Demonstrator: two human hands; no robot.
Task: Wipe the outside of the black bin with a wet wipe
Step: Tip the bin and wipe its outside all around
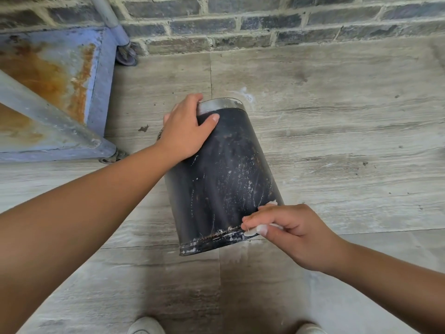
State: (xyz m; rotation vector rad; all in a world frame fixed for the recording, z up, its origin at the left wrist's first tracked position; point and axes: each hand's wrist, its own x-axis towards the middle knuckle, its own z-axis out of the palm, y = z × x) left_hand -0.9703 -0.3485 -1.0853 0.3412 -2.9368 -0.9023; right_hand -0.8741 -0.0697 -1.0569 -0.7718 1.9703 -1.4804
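One bin [221,174] — two hands [185,131].

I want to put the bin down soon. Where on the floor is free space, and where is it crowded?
Bare floor lies to the right of the black bin, from the brick wall to the right hand with the wet wipe. Another bare patch is in front of the shoes. It is crowded at left, where the rusty blue cart stands near the left hand.
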